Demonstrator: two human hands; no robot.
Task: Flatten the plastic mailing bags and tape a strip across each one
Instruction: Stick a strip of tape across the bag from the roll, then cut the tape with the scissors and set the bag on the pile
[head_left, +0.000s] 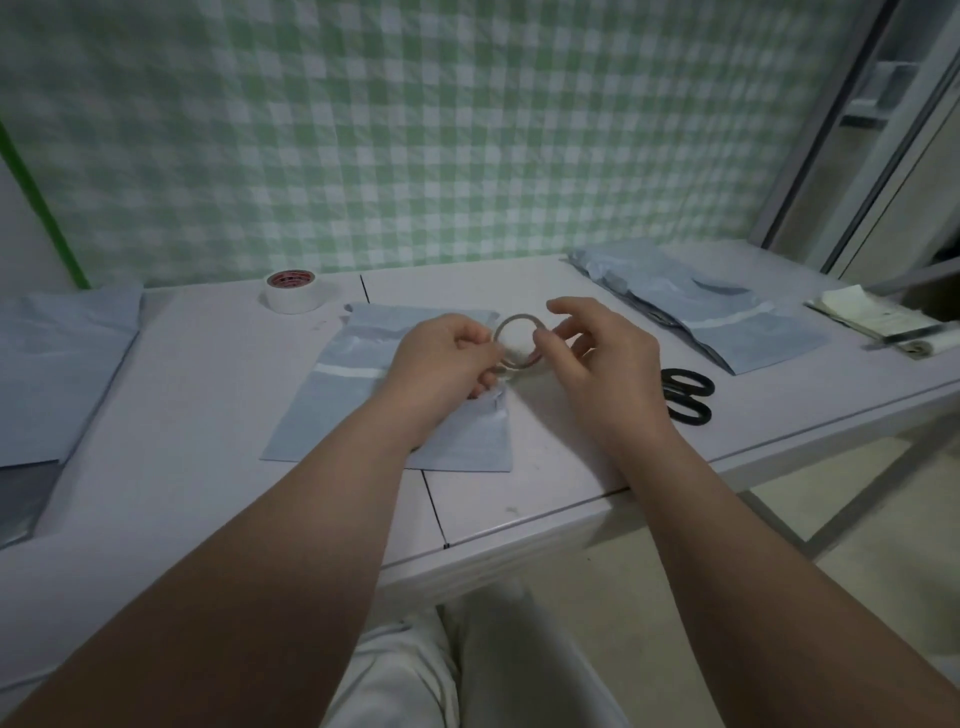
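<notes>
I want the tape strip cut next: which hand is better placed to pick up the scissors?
Right. The scissors lie just beside the right hand; the left hand, gripping the tape ring over the mailing bag, would have to cross over.

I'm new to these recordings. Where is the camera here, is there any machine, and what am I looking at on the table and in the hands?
There is no machine here. A person works with two bare hands, and the single picture comes from a wide-angle camera worn on their head, looking forward and down. The left hand and right hand together pinch a thin clear tape roll above a flat blue mailing bag that has a pale strip across it. On the white table there are also a thicker white tape roll at the back, black scissors to the right, a stack of blue bags at the left and a looser pile of bags at the right.
</notes>
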